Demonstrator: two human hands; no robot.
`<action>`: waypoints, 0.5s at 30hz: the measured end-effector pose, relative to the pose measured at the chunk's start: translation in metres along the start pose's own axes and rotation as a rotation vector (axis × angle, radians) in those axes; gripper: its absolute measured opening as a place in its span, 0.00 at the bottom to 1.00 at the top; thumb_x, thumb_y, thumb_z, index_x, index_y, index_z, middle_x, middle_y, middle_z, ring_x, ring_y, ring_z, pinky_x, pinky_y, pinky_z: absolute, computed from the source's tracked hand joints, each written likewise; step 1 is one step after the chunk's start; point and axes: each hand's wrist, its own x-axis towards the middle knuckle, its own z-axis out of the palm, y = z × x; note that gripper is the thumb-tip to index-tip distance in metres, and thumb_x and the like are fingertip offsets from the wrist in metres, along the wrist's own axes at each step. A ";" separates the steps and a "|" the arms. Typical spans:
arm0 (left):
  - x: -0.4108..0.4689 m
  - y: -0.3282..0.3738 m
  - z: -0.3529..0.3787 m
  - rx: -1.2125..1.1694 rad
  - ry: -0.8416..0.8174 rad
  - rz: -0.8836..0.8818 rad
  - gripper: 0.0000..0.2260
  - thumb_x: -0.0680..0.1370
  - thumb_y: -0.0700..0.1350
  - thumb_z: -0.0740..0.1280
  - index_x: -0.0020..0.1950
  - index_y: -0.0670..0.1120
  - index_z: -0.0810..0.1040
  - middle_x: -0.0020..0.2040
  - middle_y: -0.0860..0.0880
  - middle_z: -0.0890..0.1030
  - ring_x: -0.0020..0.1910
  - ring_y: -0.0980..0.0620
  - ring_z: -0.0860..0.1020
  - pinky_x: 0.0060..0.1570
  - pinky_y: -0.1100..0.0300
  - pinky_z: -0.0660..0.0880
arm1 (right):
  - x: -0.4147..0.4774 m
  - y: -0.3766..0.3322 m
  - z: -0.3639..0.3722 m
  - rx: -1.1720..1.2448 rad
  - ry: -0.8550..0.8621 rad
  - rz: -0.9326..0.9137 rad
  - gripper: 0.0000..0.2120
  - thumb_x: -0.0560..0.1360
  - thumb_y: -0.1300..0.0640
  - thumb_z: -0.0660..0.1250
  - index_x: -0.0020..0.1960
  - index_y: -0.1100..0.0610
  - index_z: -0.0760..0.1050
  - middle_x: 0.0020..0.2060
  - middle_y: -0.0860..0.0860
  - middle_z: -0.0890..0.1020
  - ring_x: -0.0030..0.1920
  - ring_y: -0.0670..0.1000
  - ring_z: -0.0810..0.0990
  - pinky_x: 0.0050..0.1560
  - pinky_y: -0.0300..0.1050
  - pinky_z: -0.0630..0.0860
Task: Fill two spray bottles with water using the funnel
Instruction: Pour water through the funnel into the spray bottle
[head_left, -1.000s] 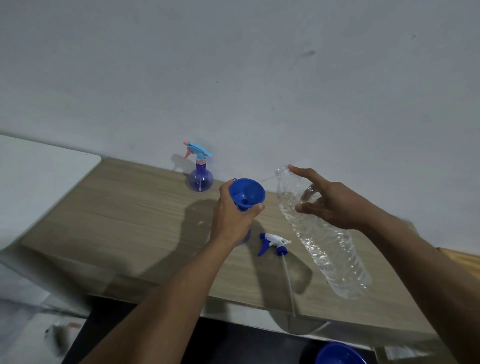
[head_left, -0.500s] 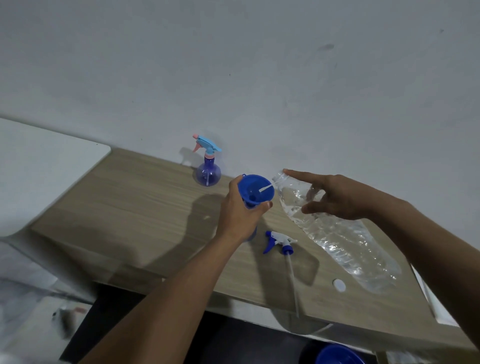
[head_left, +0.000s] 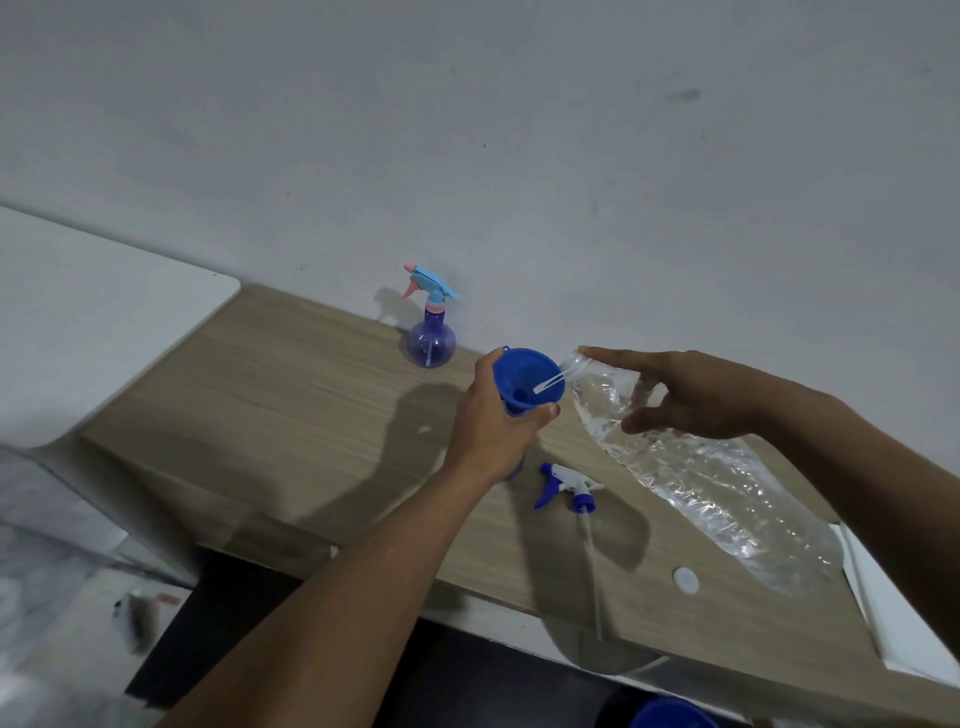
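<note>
My left hand grips a blue funnel seated in the neck of a blue spray bottle, which my hand mostly hides. My right hand holds a large clear water bottle tilted toward the funnel, and a thin stream of water runs from its mouth into the funnel. A purple spray bottle with a blue and pink trigger head stands by the wall. A white and blue trigger head with its long dip tube lies on the wooden table.
A white bottle cap lies on the table near the front right. A white surface adjoins the table on the left and a white board on the right. A blue round object sits below the table edge.
My right hand tipped the water bottle further down toward the funnel, and the water now pours into it. My left hand has kept its grip on the funnel.
</note>
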 end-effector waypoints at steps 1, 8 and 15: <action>0.000 0.000 0.000 0.001 0.000 0.001 0.39 0.69 0.50 0.79 0.75 0.54 0.63 0.66 0.56 0.75 0.58 0.59 0.76 0.51 0.70 0.72 | 0.000 0.000 0.000 -0.006 -0.006 0.003 0.41 0.76 0.47 0.72 0.73 0.24 0.47 0.54 0.47 0.82 0.41 0.39 0.79 0.50 0.41 0.73; 0.002 -0.003 0.002 -0.007 -0.004 0.005 0.39 0.69 0.51 0.79 0.75 0.55 0.63 0.66 0.56 0.76 0.62 0.56 0.76 0.60 0.58 0.77 | 0.002 0.000 -0.003 -0.023 -0.024 0.011 0.42 0.75 0.47 0.73 0.71 0.22 0.46 0.53 0.47 0.81 0.41 0.42 0.81 0.50 0.41 0.77; 0.003 -0.004 0.002 -0.008 -0.010 0.008 0.39 0.69 0.51 0.79 0.75 0.55 0.62 0.67 0.56 0.75 0.61 0.57 0.76 0.59 0.59 0.77 | 0.004 -0.001 -0.005 -0.044 -0.048 0.024 0.42 0.75 0.48 0.73 0.73 0.24 0.48 0.54 0.48 0.81 0.39 0.41 0.81 0.48 0.39 0.76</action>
